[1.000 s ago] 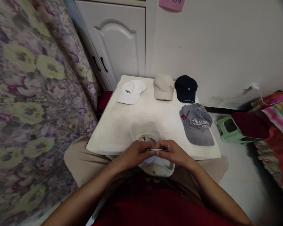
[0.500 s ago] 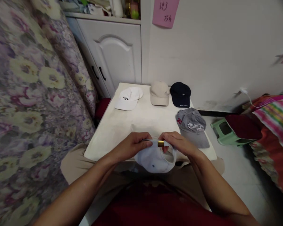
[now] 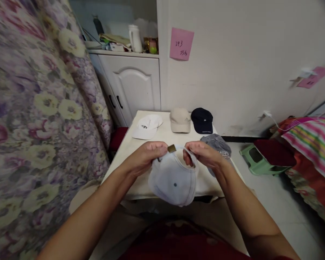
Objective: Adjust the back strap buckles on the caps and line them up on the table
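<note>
A pale blue baseball cap (image 3: pixel 173 182) hangs between my two hands above the table's near edge, its back strap uppermost and its crown downward. My left hand (image 3: pixel 148 155) is closed on the strap's left side, beside the brass buckle (image 3: pixel 171 148). On the other side of the strap opening, my right hand (image 3: pixel 199 153) pinches the strap. Beyond lie a white cap (image 3: pixel 147 127), a beige cap (image 3: pixel 180 120) and a navy cap (image 3: pixel 202 120). A grey cap (image 3: pixel 219 146) with white lettering is partly hidden behind my right hand and forearm.
The caps lie on a cream-covered table (image 3: pixel 141 186). A white cabinet (image 3: pixel 137 81) stands behind, with a floral curtain (image 3: pixel 43 137) at left. On the right are a green stool (image 3: pixel 251 162) and a bed with a striped cover (image 3: pixel 311 133).
The buckle has shifted left along the strap, up against my left hand. My hands and the blue cap are raised slightly, and the view has tilted up.
</note>
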A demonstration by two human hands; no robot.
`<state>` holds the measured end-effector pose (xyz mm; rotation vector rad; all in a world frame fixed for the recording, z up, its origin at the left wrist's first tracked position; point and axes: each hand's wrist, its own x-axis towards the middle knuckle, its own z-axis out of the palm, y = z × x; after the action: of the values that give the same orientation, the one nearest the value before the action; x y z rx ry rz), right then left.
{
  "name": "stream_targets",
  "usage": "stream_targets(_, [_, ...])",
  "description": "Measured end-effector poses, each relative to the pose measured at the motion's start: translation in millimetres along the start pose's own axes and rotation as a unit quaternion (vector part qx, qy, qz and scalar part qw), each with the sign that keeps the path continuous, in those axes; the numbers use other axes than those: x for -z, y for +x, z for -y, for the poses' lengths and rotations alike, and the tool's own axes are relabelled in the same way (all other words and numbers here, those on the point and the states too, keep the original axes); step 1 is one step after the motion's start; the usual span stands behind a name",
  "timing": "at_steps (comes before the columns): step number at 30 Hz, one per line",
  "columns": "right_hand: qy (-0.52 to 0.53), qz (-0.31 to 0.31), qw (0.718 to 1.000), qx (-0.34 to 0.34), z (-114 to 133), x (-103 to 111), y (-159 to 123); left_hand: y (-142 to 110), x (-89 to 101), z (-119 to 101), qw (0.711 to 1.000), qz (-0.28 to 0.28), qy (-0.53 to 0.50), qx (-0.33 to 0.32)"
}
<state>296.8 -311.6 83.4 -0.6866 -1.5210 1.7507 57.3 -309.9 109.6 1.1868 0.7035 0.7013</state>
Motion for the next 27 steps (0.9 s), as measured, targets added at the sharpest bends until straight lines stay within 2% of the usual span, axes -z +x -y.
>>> stream_targets(3, [0.091,0.008,0.995,-0.027,-16,7,-4,-1,6.5,2,0.996,-0.02,-0.083,-0.027])
stream_targets(7, [0.178,0.044,0.983,-0.004,-29,1,0,-1,7.9,19,0.992,-0.005,-0.125,0.013])
stream_targets(11, [0.264,-0.006,0.962,0.069,-28,-6,10,0,5.6,35,0.989,-0.013,-0.146,0.032])
stream_targets(13, [0.3,-0.023,0.951,0.074,-30,-6,13,1,4.4,38,0.986,-0.025,-0.163,0.022])
stream_targets(19, [0.299,-0.053,0.953,0.017,-50,0,10,10,3.4,39,0.964,-0.044,-0.26,-0.021])
stream_targets(23, [0.355,-0.131,0.925,0.021,-63,10,17,18,8.7,46,0.958,-0.06,-0.28,0.004])
stream_targets(25, [0.366,-0.129,0.922,0.007,-67,14,21,22,12.8,49,0.956,-0.065,-0.287,0.012])
stream_targets(27, [0.348,-0.109,0.931,-0.004,-70,17,22,25,16.6,49,0.953,-0.076,-0.294,0.008])
